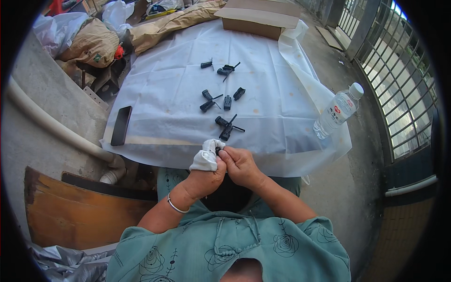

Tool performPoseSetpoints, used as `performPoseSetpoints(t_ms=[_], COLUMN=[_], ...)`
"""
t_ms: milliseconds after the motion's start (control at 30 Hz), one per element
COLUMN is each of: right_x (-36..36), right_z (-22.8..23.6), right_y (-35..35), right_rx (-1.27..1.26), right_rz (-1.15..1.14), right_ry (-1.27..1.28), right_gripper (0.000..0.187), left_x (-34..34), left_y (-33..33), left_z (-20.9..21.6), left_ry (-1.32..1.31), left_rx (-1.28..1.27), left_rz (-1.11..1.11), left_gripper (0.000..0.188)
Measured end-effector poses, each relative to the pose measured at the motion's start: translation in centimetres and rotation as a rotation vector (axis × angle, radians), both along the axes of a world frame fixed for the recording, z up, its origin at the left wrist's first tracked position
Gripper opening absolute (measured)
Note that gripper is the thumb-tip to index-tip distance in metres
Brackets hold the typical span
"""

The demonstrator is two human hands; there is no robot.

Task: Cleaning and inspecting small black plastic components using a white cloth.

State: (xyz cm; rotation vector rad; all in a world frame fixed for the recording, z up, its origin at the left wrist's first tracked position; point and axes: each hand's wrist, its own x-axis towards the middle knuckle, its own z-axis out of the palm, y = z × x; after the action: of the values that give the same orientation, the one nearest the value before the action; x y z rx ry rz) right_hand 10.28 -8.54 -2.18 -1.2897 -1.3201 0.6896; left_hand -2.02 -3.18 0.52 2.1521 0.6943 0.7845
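Observation:
Both my hands meet at the near edge of the white-covered table. My left hand, with a bangle at its wrist, is closed, and a white cloth is bunched over its fingers. Against it, my right hand is closed in a pinch on a small black plastic part, mostly hidden by fingers and cloth. Just beyond lie black plastic pieces with thin arms. Farther off are more black pieces, a short black block, another block and further pieces.
A dark phone lies at the table's left edge. On the right, a clear water bottle with a white cap leans outward. An open cardboard box stands at the back beside brown paper. Bags are piled at the far left.

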Motion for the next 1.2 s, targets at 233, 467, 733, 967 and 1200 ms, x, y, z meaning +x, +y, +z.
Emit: performPoseSetpoints(t_ms=[233, 467, 733, 967, 1200], right_x=[2.0, 8.0, 5.4, 2.6, 0.7], right_z=[1.0, -0.3, 0.4, 2.2, 2.2], right_y=[1.1, 6.2, 2.5, -0.4, -0.3], right_rx=[-0.021, -0.048, 0.186, 0.148, 0.274], right_rz=[0.19, -0.227, -0.048, -0.065, -0.292], right_ry=[0.04, -0.929, -0.544, -0.324, -0.151], right_gripper=[0.019, 0.013, 0.009, 0.014, 0.016], left_x=[-0.9, -2.1, -1.9, -0.3, -0.1], left_y=[0.6, 3.0, 4.1, 2.8, 1.0], left_z=[0.1, -0.5, -1.6, -0.6, 0.6], left_ry=[-0.135, 0.167, -0.438, -0.607, -0.353], left_rx=[-0.02, 0.07, -1.141, -1.122, -0.822], left_rz=[-0.016, -0.237, 0.025, -0.199, -0.221], left_gripper=[0.025, 0.024, 0.015, 0.021, 0.03])
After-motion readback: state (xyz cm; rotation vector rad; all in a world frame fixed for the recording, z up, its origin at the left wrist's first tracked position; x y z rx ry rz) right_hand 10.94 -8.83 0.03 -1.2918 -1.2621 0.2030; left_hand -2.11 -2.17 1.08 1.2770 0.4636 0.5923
